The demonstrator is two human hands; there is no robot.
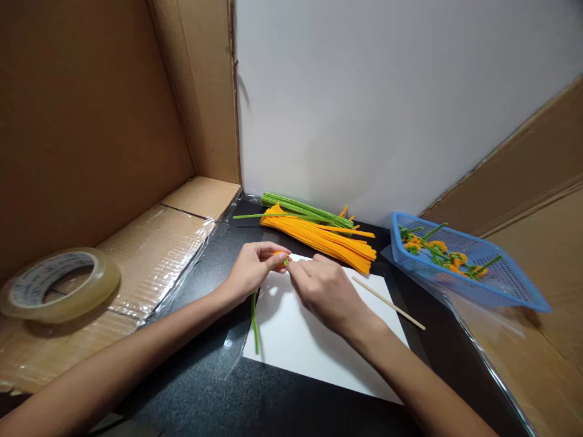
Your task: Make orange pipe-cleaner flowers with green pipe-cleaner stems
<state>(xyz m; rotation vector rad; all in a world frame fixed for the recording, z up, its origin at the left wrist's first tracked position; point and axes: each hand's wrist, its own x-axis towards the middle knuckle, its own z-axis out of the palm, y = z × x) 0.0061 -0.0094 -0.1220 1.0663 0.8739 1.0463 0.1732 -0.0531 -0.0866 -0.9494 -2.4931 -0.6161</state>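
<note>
Between thumb and fingers, my left hand (255,265) pinches a small orange pipe-cleaner flower (280,258) with a bit of green showing. A green pipe cleaner (255,325) hangs down below this hand; where it joins the flower is hidden. My right hand (323,285) is closed, its fingertips meeting the flower at its right side. What those fingertips grip is too small to make out. Both hands are above a white sheet of paper (328,358). A thin wooden stick (389,303) lies on the sheet's right part, its end past the edge.
Behind the hands lie a bundle of orange pipe cleaners (319,240) and a green bundle (300,208). A blue basket (514,276) with several orange-and-green flowers stands right. A roll of clear tape (104,276) rests on cardboard (155,249) at left. A white wall (387,91) rises behind.
</note>
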